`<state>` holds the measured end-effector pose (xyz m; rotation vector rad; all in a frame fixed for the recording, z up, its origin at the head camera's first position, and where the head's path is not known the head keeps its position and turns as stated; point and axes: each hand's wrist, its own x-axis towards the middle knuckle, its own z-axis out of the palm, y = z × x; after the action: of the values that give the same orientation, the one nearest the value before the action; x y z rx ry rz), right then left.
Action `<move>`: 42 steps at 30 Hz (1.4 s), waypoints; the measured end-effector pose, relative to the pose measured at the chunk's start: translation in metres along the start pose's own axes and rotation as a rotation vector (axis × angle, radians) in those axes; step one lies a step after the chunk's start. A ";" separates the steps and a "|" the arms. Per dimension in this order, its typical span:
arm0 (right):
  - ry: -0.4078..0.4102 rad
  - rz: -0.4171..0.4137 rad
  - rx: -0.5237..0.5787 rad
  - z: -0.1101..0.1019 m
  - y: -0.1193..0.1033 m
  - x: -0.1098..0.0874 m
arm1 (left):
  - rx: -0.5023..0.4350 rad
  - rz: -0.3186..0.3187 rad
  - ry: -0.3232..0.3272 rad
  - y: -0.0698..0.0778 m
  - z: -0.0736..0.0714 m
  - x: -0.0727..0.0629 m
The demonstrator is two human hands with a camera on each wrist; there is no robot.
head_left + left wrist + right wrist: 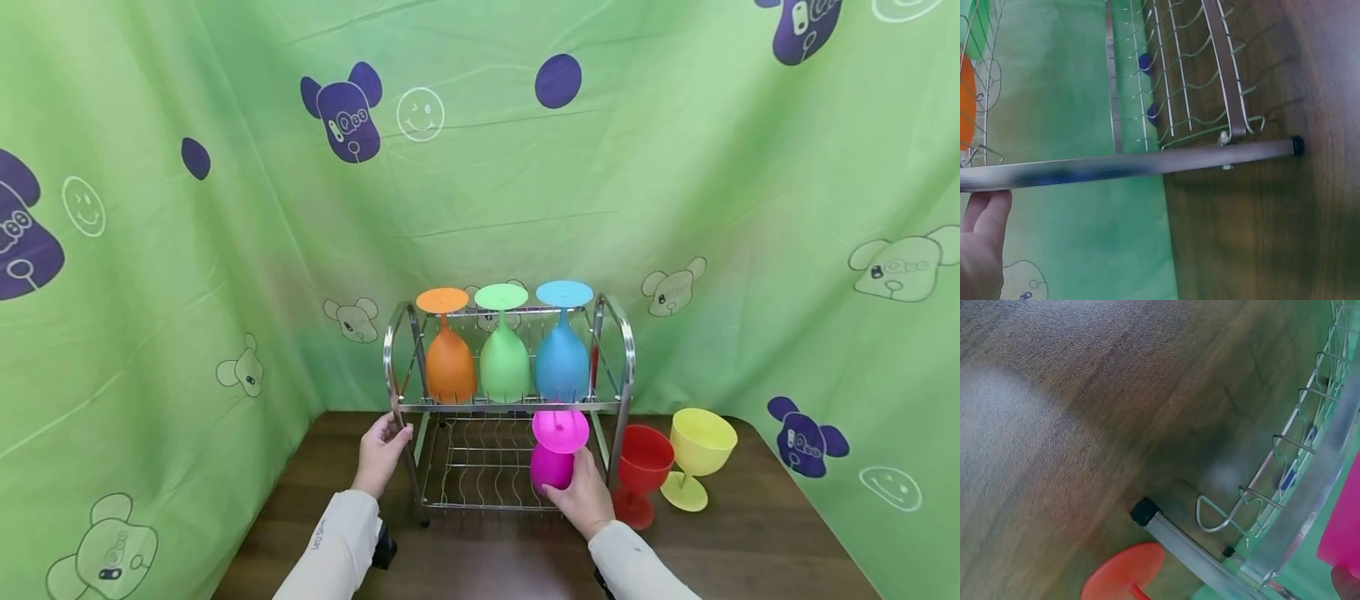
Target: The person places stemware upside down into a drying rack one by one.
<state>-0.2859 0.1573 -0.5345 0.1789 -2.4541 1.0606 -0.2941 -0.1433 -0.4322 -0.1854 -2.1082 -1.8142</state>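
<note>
Head view: I see the right hand pinching the magenta goblet, upside down at the right end of the rack's lower tier; can't tell if it's seated. Left hand grips the left post. Orange goblet, green goblet, blue goblet inverted up top; red goblet, yellow goblet upright, right.

Left wrist view: I get fingers against the post.

Right wrist view: I only get magenta bowl, one fingertip, rack foot, red base.
</note>
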 end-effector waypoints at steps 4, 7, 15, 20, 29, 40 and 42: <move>-0.007 0.043 -0.020 0.003 0.000 -0.002 | -0.059 -0.047 -0.020 -0.018 0.000 0.004; -0.003 0.052 -0.044 0.004 0.002 -0.005 | -0.086 -0.051 -0.028 -0.018 0.002 0.004; -0.041 0.086 -0.086 0.005 0.007 -0.010 | -0.070 -0.081 -0.033 -0.015 0.005 0.002; -0.056 0.106 -0.072 0.006 0.012 -0.011 | -0.080 -0.105 -0.031 -0.015 0.003 0.000; -0.052 0.112 -0.061 0.008 0.019 -0.012 | -0.075 -0.102 -0.016 -0.014 0.003 0.000; 0.058 0.003 -0.068 0.015 0.023 -0.012 | 0.007 -0.105 0.001 -0.018 -0.002 -0.005; 0.049 0.016 -0.067 0.015 0.020 -0.014 | 0.035 -0.093 -0.003 -0.022 -0.007 -0.008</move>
<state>-0.2849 0.1595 -0.5631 0.1102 -2.4467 0.9759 -0.2926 -0.1525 -0.4541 -0.0829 -2.1822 -1.8284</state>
